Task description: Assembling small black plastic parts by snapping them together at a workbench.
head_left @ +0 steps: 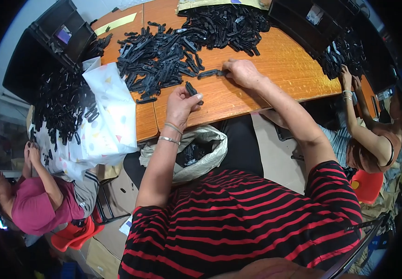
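The wooden counter [275, 69] fills the upper middle of my frame, and I read it as the shared sorting surface: everything small is spread out on it within arm's reach. Across its top edge lies a big heap of flat black plastic pieces [173, 51], loose and overlapping, fanned toward me so single ones can be dragged off the edge of the pile. At the upper left a black crate [56, 32] stands tilted, and below it a white patterned sheet [110, 121] hangs over the counter's left end, carrying more of the same black parts. A second black crate [312, 21] sits at the upper right. Below the counter's near edge, at frame centre, a grey plastic bag [201, 153] gapes open with dark pieces inside, placed where a hand can drop things straight down.

My left hand [180, 104] is raised just over the near edge, its grip closed in a pinch around a short black plastic strip [192, 89], held upright near the fingertips. My right hand [242, 72] lies flat on the counter, fingers pressing on another black strip [210, 73] at the heap's fringe; its grip is not closed around anything.

Other people's hands work at the far left and far right.
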`<control>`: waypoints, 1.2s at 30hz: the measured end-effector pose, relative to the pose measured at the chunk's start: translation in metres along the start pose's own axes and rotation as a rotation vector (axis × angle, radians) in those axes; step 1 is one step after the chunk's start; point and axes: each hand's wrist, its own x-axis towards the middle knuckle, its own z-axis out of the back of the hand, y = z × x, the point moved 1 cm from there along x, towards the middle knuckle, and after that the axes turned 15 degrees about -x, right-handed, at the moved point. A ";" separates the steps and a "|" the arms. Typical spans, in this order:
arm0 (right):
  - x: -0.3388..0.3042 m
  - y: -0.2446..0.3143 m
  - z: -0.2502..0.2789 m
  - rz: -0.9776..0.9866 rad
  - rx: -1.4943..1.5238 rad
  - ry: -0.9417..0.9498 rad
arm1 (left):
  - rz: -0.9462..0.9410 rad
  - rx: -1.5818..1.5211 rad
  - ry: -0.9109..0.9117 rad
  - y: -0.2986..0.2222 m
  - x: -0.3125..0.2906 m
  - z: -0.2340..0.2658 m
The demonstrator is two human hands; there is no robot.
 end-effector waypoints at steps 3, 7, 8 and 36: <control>-0.017 0.024 0.019 -0.226 0.292 -0.034 | -0.088 0.100 0.008 0.000 -0.001 -0.001; -0.028 0.080 0.031 -0.234 0.697 -0.266 | -0.381 0.187 0.028 0.011 0.002 -0.009; -0.028 0.087 0.030 -0.240 0.721 -0.257 | -0.454 0.278 0.047 0.009 0.001 -0.015; -0.040 0.111 0.031 -0.139 0.538 -0.619 | -0.450 0.093 0.215 -0.007 -0.043 -0.025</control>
